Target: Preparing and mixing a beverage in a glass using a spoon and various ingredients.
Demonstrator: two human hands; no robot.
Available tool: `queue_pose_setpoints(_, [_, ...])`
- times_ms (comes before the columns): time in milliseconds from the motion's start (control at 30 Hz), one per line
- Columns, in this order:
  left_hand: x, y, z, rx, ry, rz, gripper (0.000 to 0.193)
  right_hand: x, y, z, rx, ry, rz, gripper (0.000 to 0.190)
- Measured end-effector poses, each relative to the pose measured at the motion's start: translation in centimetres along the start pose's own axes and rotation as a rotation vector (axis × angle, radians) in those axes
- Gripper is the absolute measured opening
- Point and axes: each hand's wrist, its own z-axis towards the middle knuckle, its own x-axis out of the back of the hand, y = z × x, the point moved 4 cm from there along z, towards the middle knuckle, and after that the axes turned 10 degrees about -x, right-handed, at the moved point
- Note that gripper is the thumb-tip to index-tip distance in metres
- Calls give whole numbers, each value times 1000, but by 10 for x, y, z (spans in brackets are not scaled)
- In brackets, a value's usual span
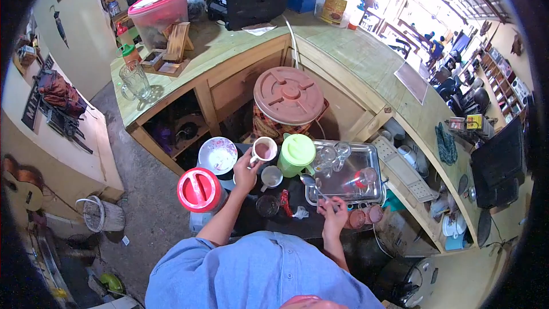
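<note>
My left hand [245, 171] grips a white cup [264, 149] with brown liquid in it, above the black table. In my right hand [333, 211] is a metal spoon [309, 181], its bowl pointing up and left, near the edge of a metal tray [379, 154]. A second white cup [271, 177] stands below the held one. Between the held cup and the tray is a green lidded pitcher [297, 154]. A floral bowl [217, 156] and a red-lidded container [199, 190] are at the left. A dark glass bowl [267, 206] and a red wrapper [285, 202] lie nearer my body.
Glass mugs [326, 157] and a glass with red markings [362, 178] lie on the tray. Lidded jars [357, 219] are by my right hand. Behind the table stands a large container with a round lid [289, 94]. Wooden counters [343, 51] surround the area.
</note>
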Motion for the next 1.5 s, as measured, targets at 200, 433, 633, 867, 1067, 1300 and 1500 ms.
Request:
queue_pose_setpoints(200, [26, 51, 2, -8, 30, -149, 32, -54, -75, -21, 182, -76, 190, 29])
queue_pose_setpoints(433, [59, 103, 2, -221, 79, -247, 26, -106, -110, -46, 506, -294, 69, 13])
queue_pose_setpoints(633, [74, 106, -12, -307, 38, -167, 24, -134, -95, -53, 869, -493, -190, 10])
queue_pose_setpoints(867, [83, 118, -19, -290, -3, -215, 23, -151, -85, -66, 1172, -612, -419, 25])
queue_pose_setpoints(1067, [81, 114, -24, -283, -28, -202, 20, -149, -68, -63, 981, -586, -273, 19])
queue_pose_setpoints(1300, [80, 107, -31, -268, -41, -206, 21, -148, -49, -48, 692, -474, -111, 9])
queue_pose_setpoints(1500, [80, 106, -34, -238, -60, -184, 22, -151, -49, -47, 421, -442, 10, 13])
